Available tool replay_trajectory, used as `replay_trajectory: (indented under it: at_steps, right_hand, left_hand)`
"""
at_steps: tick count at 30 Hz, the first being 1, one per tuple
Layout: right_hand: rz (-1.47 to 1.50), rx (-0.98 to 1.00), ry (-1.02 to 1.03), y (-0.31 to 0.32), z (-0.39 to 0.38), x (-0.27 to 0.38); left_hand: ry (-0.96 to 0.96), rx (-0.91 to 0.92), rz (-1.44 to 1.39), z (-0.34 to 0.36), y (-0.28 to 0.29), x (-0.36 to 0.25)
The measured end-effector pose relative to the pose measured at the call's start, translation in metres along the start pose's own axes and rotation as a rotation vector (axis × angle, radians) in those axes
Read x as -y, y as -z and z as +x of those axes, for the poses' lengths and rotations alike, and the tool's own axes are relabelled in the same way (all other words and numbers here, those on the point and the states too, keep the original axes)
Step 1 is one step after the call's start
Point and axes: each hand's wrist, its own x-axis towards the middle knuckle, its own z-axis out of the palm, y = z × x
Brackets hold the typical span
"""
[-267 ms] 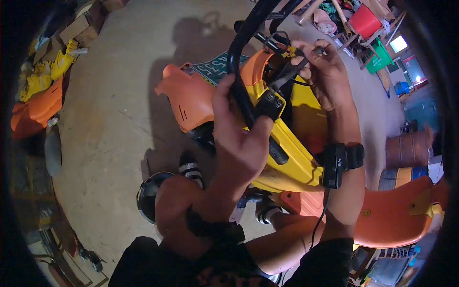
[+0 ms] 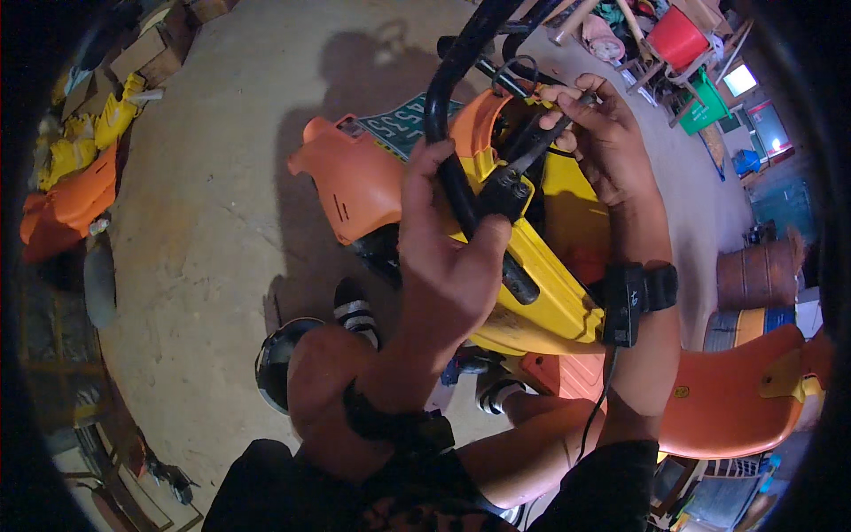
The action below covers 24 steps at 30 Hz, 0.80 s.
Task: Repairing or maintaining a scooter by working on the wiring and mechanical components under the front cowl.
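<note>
My left hand is closed round a black handlebar, its thumb against a small black clamp on the bar. In my right hand is a dark tool with a metal shaft, pinched at its far end between thumb and fingers. The shaft end meets the top of the clamp; whether it sits in a bolt head I cannot tell. Under the hands are the vehicle's yellow body panel and orange front cover. A green plate sits behind the bar.
At the right are an orange seat and a brown drum. Farther back stand a red bucket and a green bin. Orange and yellow panels lie at the left, near cardboard boxes. A dark round pan-like thing is by my knee.
The tool has tilted and shifted slightly, showing more of its metal shaft at the clamp. My right fingers have moved a little with it. My left hand keeps its hold on the handlebar.
</note>
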Motion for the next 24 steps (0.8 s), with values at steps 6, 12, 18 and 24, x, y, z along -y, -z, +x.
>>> replay_trajectory:
  at_steps: [6,12,18,24]
  right_hand:
    - [-0.066,-0.022,-0.011,-0.004,0.001,-0.003]
    - [-0.197,-0.014,-0.031,0.003,0.002,-0.006]
    - [-0.311,-0.094,-0.052,-0.003,0.002,-0.010]
    - [-0.514,-0.206,-0.004,-0.013,0.001,-0.007]
  left_hand:
    - [0.045,0.025,-0.012,0.001,0.001,0.001]
    - [0.042,0.042,0.052,0.000,0.002,-0.003]
    - [0.016,0.039,0.089,0.002,0.004,-0.004]
    - [-0.013,-0.016,0.054,0.002,-0.002,-0.001]
